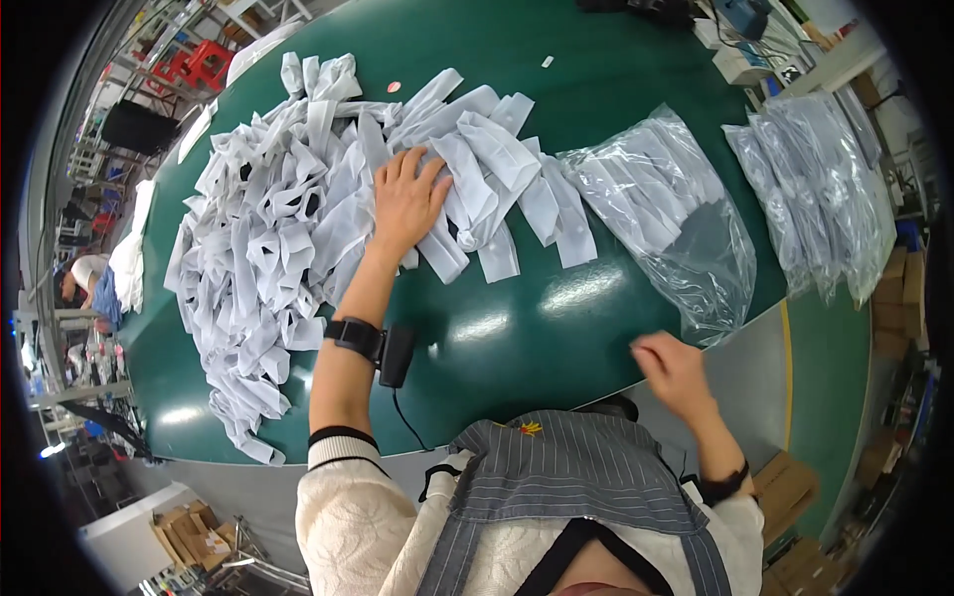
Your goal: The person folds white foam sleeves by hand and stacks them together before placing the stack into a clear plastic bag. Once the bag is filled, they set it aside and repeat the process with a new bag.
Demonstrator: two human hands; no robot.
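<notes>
A wide heap of pale grey-white fabric strips [268,248] lies across the left and middle of the green table. My left hand [409,197] rests on the heap's right part with its fingers spread, pressing on the cloth. To its right, flat, wider fabric strips [497,159] fan out over one another. My right hand [676,372] is off the table's near edge at the right, its fingers curled in and nothing showing in them. Just beyond it lies a clear plastic bag [730,278], partly filled with stacked pale fabric pieces.
Several filled clear bags [815,199] are lined up at the right side. The green table [477,368] has a curved-looking near edge in front of my apron. Small tags [394,87] lie at the back. Cardboard boxes [785,492] stand on the floor at the lower right.
</notes>
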